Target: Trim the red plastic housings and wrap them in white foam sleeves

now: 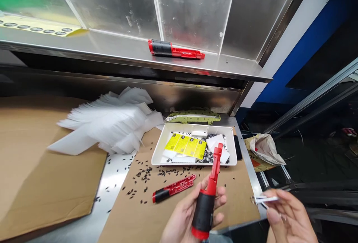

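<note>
Low in the middle of the head view, my left hand is wrapped round a red and black plastic tool housing, its narrow red end pointing up and away. To the right, my right hand pinches a slim white piece with a shiny metal tip; its exact kind is unclear. A second red and black housing half lies on the cardboard, left of my left hand, with its inner side showing. Just beyond stands a white tray with yellow label stickers, white pads and many small black parts.
Small black parts are scattered over the cardboard sheet. White foam sheets are heaped at left. Another red and black housing rests on the metal shelf. A paper bag stands beyond the right edge.
</note>
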Available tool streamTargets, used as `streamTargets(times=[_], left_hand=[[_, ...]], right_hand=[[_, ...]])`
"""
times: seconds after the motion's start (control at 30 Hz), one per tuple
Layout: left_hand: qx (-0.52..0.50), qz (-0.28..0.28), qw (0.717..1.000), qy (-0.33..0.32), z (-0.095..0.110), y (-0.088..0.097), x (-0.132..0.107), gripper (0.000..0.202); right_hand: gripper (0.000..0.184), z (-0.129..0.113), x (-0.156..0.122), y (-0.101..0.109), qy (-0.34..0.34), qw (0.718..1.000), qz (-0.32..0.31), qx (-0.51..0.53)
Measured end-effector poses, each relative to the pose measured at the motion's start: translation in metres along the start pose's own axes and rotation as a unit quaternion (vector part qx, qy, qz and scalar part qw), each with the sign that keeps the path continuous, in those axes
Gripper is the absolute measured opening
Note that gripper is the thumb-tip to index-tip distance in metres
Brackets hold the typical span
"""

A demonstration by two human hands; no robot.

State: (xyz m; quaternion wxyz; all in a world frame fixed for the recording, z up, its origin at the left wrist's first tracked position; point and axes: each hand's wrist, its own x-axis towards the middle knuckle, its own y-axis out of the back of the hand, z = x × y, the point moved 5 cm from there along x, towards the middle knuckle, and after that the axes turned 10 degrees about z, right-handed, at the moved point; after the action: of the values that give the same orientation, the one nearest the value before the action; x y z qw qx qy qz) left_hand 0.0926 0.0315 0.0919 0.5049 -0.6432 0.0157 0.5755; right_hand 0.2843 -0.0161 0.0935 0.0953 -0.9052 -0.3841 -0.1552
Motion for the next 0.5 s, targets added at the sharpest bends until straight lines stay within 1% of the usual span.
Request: streamTargets(times=[0.07, 0.13, 0.2, 0.27, 0.33, 0.37, 0.43, 0.5], left_hand=[[-0.022, -0.009, 1.000, 0.016, 0.002, 0.005, 0.005, 0.037], [-0.046, -0.026, 0.998, 0.039, 0.002, 0.009, 0.008, 0.032], [-0.067, -0.061, 0.995, 0.044, 0.003, 0.012, 0.010, 0.030], [-0.070, -0.103, 0.992, 0.036, 0.004, 0.014, 0.012, 0.029], [-0.064, -0.136, 0.988, 0.041, 0.005, 0.017, 0.015, 0.029], [-0.063, -0.146, 0.986, 0.056, 0.005, 0.019, 0.017, 0.028], [-0.072, -0.168, 0.978, 0.095, 0.004, 0.024, 0.023, 0.030], [-0.084, -0.190, 0.971, 0.121, 0.004, 0.029, 0.028, 0.031]], right_hand=[[0.040, 0.035, 0.014, -0.004, -0.032, 0.994, -0.056, -0.093], [0.044, 0.078, 0.017, -0.019, -0.073, 0.969, -0.136, -0.192], [0.041, 0.117, 0.012, -0.038, -0.097, 0.946, -0.187, -0.246], [0.031, 0.143, 0.002, -0.058, -0.101, 0.935, -0.216, -0.264], [0.026, 0.156, -0.007, -0.075, -0.096, 0.928, -0.235, -0.271], [0.027, 0.156, -0.009, -0.081, -0.091, 0.928, -0.241, -0.268], [0.034, 0.145, -0.009, -0.089, -0.082, 0.931, -0.255, -0.248], [0.040, 0.123, -0.005, -0.093, -0.080, 0.934, -0.268, -0.220]])
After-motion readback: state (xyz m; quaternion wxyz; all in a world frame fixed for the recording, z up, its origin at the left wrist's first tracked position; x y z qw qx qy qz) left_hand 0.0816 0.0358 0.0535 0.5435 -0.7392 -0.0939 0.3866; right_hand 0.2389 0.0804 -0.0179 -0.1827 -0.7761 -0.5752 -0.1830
